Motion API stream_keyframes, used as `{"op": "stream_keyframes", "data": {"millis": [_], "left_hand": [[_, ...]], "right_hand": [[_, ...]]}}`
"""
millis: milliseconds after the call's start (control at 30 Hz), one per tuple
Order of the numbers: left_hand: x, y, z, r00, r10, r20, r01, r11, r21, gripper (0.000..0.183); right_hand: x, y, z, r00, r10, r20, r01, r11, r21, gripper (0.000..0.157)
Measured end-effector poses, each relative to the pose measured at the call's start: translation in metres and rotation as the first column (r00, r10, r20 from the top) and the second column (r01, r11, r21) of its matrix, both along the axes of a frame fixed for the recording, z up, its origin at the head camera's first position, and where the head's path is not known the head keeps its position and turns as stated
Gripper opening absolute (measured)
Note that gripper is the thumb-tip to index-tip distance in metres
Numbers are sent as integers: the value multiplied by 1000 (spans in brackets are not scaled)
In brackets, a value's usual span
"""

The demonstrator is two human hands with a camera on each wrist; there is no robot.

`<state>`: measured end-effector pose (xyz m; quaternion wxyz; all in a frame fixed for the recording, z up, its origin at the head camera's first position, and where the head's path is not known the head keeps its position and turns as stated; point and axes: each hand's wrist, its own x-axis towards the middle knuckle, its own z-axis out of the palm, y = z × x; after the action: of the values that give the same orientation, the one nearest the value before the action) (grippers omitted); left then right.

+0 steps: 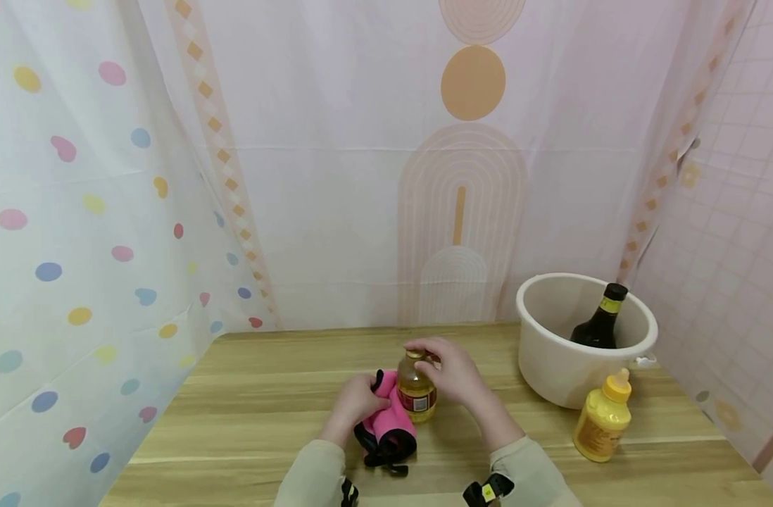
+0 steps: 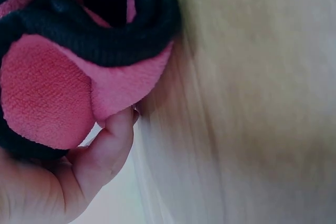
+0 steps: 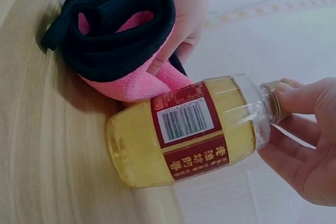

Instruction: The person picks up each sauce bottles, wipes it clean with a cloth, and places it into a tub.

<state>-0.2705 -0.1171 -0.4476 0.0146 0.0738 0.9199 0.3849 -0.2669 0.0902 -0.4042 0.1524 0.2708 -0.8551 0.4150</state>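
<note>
My left hand (image 1: pixel 356 403) grips a pink cloth with black edging (image 1: pixel 391 417), rolled up into a loose bundle. In the left wrist view its thumb and fingers (image 2: pixel 107 148) press into the pink pile. The cloth lies against the side of a clear bottle of yellow oil (image 1: pixel 417 394), which stands upright on the table. My right hand (image 1: pixel 448 367) pinches the bottle's gold cap (image 3: pixel 278 98) from above, thumb on one side and fingers round the neck. A red label with a barcode (image 3: pixel 189 121) shows on the bottle in the right wrist view.
To the right stands a white bucket (image 1: pixel 551 370) with a dark bottle (image 1: pixel 598 325) leaning inside it. A yellow squeeze bottle (image 1: pixel 604 419) with a pointed cap stands just before the bucket. Patterned curtains (image 1: pixel 336 232) hang behind the wooden table (image 1: pixel 253 401) and along both sides.
</note>
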Motion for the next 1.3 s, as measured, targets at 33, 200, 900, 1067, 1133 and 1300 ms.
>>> {"op": "stream_keyframes", "data": {"millis": [33, 200, 900, 1067, 1133, 1300], "left_hand": [[0, -1, 0, 1000, 3, 2, -3, 1000, 1, 19], [0, -7, -1, 1000, 20, -10, -20, 1000, 11, 21], [26, -15, 46, 946, 109, -307, -209, 926, -315, 38], [34, -12, 48, 915, 88, -393, -229, 916, -328, 39], [36, -12, 48, 909, 86, -408, -235, 914, -331, 39], [39, -12, 48, 899, 68, -432, -235, 909, -345, 39]], "right_hand": [[0, 0, 1, 1000, -1, -11, 2, 1000, 18, 32], [0, -4, 7, 996, -28, -90, 41, 988, 147, 33], [0, -5, 23, 980, 33, -194, 44, 925, 378, 37], [-1, -5, 21, 973, 38, -228, 52, 925, 377, 34], [-1, -5, 20, 968, 38, -246, 60, 923, 379, 33], [-1, -1, 21, 967, 52, -250, 44, 931, 363, 32]]}}
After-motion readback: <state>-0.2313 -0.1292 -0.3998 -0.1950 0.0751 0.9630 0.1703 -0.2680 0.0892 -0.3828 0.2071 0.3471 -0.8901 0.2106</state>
